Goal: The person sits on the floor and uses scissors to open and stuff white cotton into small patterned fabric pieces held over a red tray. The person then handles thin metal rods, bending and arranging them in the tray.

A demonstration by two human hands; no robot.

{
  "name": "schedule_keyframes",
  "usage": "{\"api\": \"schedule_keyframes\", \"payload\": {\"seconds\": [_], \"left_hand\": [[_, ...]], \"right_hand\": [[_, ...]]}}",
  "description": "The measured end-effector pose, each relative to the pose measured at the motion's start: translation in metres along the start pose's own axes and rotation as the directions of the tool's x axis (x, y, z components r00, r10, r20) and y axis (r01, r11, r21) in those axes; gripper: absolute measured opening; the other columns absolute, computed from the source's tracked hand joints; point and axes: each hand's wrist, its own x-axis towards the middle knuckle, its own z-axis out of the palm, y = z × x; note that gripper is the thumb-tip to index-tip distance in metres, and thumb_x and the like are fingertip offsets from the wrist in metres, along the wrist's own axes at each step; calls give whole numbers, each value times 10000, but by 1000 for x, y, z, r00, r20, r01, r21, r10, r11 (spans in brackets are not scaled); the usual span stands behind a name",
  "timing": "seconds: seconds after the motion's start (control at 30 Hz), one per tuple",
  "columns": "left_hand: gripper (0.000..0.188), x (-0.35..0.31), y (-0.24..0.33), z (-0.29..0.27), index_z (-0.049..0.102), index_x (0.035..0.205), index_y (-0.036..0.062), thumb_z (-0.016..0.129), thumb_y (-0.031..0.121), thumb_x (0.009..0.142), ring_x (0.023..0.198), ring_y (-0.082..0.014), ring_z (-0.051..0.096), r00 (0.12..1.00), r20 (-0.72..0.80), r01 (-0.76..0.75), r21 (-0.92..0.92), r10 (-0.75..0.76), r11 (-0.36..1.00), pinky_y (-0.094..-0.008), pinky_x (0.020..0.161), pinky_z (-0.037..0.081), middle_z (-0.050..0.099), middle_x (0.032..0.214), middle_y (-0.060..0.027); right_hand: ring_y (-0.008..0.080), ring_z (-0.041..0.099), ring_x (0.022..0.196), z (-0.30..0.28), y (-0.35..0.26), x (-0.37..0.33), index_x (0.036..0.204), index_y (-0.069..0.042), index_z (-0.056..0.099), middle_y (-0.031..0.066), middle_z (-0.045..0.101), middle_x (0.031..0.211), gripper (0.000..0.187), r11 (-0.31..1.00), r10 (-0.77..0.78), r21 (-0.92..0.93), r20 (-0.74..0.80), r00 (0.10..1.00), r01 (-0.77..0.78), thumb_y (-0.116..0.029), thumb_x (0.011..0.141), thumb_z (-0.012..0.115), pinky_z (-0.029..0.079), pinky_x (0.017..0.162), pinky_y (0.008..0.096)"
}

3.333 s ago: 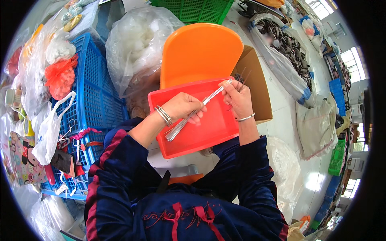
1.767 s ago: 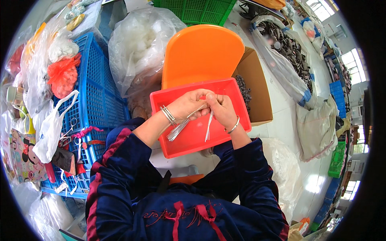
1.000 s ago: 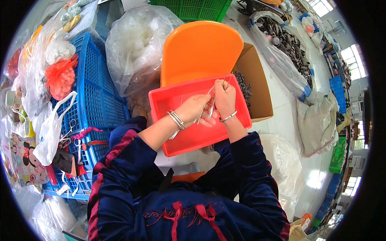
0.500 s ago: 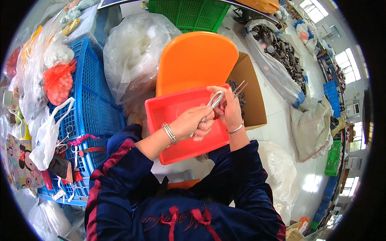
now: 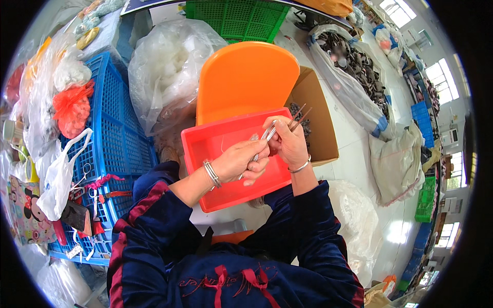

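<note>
Silvery wires [image 5: 268,134] slant up and rightward between my hands, above the red tray [image 5: 204,154]: my left hand [image 5: 240,162] clasps their lower length, my right hand [image 5: 289,144] pinches the upper end, thin brownish prongs [image 5: 301,116] jutting beyond it.

metal wires [image 5: 269,132]: partly hidden by left fingers [image 5: 259,167] and right fingers [image 5: 270,123], count too fine
brown prongs [image 5: 302,116]: lower ends out of sight
dark box contents [image 5: 306,127]: partly covered, kind unclear
green crate [image 5: 236,20]: cut off, top edge
</note>
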Motion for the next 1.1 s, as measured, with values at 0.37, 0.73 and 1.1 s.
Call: {"api": "schedule_keyframes", "payload": {"seconds": [0.37, 0.73, 1.1], "left_hand": [[425, 6, -5, -3, 322, 749, 139, 307, 456, 1032, 432, -102, 290, 999, -35, 5, 68, -3, 998, -257, 352, 317, 286, 576, 10], [435, 9, -3, 0, 328, 734, 136, 298, 451, 1032, 423, -105, 283, 998, -54, 31, 25, -29, 999, -258, 348, 304, 277, 558, 13], [275, 20, -16, -25, 521, 903, 78, 405, 302, 1014, 474, -130, 500, 954, -289, 25, 337, 78, 941, -258, 435, 413, 509, 629, -16]], "right_hand": [[36, 340, 487, 4, 5, 1, 875, 0, 633, -42, 441, 612, 290, 1000, 11, 25, -89, 996, -9, -255, 987, 551, 248, 433, 203], [33, 335, 458, 6, 6, 2, 796, -26, 620, -43, 448, 574, 305, 999, 41, 12, -161, 986, -39, -267, 975, 572, 241, 414, 203], [81, 389, 487, -15, 17, 19, 951, -21, 589, 2, 495, 660, 391, 979, 184, 150, -362, 914, -138, -398, 992, 494, 337, 462, 254]]}}
